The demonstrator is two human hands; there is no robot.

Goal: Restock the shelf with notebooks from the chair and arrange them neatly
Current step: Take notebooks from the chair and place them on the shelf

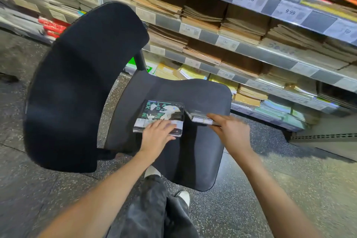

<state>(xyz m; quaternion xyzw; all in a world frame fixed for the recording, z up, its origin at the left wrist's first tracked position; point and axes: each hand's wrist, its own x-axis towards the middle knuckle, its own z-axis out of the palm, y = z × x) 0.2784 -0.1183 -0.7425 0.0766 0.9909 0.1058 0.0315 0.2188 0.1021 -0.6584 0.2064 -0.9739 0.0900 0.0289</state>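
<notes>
Black chair: we see a chair [193, 152] with a dark padded seat in the middle of the view and a wide curved backrest to the left; it stands on a speckled floor [289, 179] close in front of the shelf [270, 58].
Stack: a pack of notebooks [162, 115] lies flat on the seat, left of centre; the top cover is dark with green letters and a white cartoon figure, and a pale band crosses its near edge.
Left hand: our left hand [157, 133] lies on the near edge of the stack, fingers spread and nearly straight, pressing on the pale band; we see no curl round the pack.
Notebook: a second dark notebook [201, 118] is just right of the stack, tilted, its far-left corner close to the stack's right edge; whether the two touch we cannot tell.
Right hand: our right hand [229, 133] holds this notebook at its near-right end, the forefinger stretched along its top, the rest of the grip blurred.
Shelf: tiers run from far left to right, filled with flat piles of brown and pale paper goods; price tags line the front rails, and a few read 10.50, 5.90 and 9.99.
Below: dark trousers and white shoes show at the near edge of the seat.
</notes>
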